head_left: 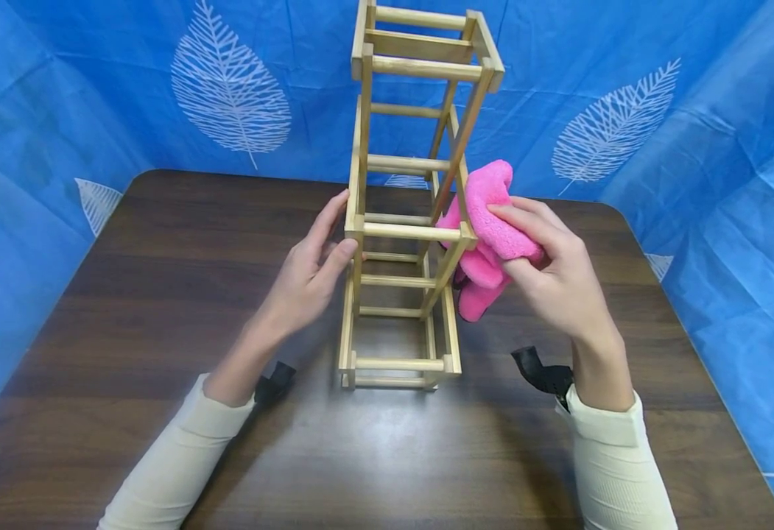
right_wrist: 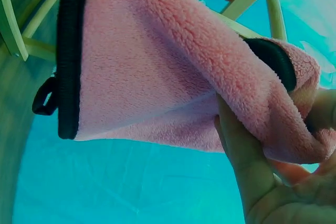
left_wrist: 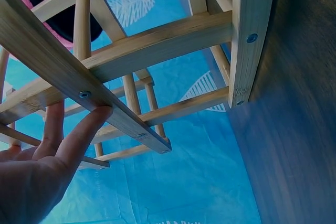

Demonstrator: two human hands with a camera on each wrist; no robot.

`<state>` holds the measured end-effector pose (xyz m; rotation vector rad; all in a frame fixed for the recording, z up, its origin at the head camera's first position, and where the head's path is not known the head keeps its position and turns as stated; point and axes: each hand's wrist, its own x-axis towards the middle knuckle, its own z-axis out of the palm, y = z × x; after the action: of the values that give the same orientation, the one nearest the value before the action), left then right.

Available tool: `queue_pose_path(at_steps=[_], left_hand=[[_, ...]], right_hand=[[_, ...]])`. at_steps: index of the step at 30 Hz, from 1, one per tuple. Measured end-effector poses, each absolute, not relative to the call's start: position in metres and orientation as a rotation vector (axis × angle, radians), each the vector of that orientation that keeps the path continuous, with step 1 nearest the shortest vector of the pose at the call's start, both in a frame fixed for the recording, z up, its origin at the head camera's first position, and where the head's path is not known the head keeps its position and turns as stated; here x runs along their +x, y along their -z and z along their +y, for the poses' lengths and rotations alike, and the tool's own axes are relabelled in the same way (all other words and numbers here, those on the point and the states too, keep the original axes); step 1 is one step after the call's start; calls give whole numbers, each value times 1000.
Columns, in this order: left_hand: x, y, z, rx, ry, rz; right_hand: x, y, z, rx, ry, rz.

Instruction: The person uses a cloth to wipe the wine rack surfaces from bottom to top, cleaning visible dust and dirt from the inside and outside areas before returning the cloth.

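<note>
A tall wooden rack (head_left: 403, 232) of slats and round rungs stands upright on the table in the head view. My left hand (head_left: 303, 276) grips its left side at mid height, the thumb on the near face of an upright. Up close in the left wrist view, fingers (left_wrist: 86, 132) meet a slat beside a screw head. On the rack's right side, my right hand (head_left: 552, 269) pinches a bunched pink cloth (head_left: 493, 221), which overlaps the rack's right upright. Fluffy pile, a black edging and a small black loop show on the cloth (right_wrist: 142, 72) in the right wrist view.
The dark wooden table (head_left: 161, 309) has rounded far corners. A blue curtain (head_left: 320, 96) with white leaf prints hangs behind it and at both sides. Black straps (head_left: 542, 372) sit at the wrists, next to white sleeves (head_left: 615, 456).
</note>
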<state>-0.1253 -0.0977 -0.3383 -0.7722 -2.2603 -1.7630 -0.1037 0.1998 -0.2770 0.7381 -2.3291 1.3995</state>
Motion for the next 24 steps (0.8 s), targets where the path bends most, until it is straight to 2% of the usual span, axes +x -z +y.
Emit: queue_pose_path(at_steps=[9,24], left_hand=[[-126,338,-95,-786,1788,-2222],[-123,340,-97,-770,1731,-2259]], right_hand=[[-80,269,200,862,-1138,-2305],[-72,297,184,719,-1175,-2278]])
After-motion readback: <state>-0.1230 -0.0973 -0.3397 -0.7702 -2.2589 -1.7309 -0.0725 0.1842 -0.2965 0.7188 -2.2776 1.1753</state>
